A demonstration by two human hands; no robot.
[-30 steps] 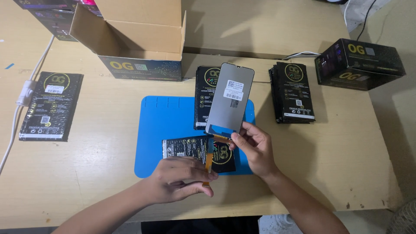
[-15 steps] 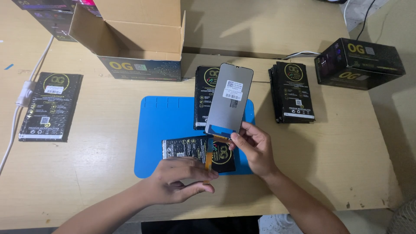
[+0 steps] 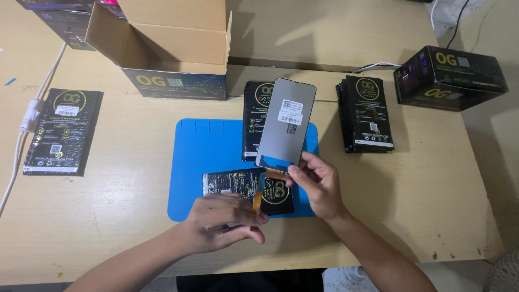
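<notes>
right hand (image 3: 319, 186): my fingers grasp the lower edge of the phone screen panel (image 3: 285, 123), holding it upright and a little tilted, centre of the frame.
left hand (image 3: 224, 221): my fingers pinch the end of the orange flex ribbon (image 3: 259, 199) that hangs from the panel's bottom edge, lower centre.
phone screen panel: grey back faces me, white sticker near its top, raised above the blue mat (image 3: 211, 157), off the surface.
black packet (image 3: 246, 186): flat on the mat, just under both hands, partly covered by my left fingers.
second packet (image 3: 255, 121): on the mat's upper edge, mostly hidden behind the panel.
packet stack (image 3: 367, 113): right of centre on the worktop (image 3: 124, 216), apart from the mat.
lone packet (image 3: 64, 131): left side of the frame, well apart from my hands.
open carton (image 3: 173, 48): upper left-centre, flaps up, inside not visible.
black box (image 3: 451, 75): upper right, closed.
white cable (image 3: 30, 116): runs down the far left edge.
</notes>
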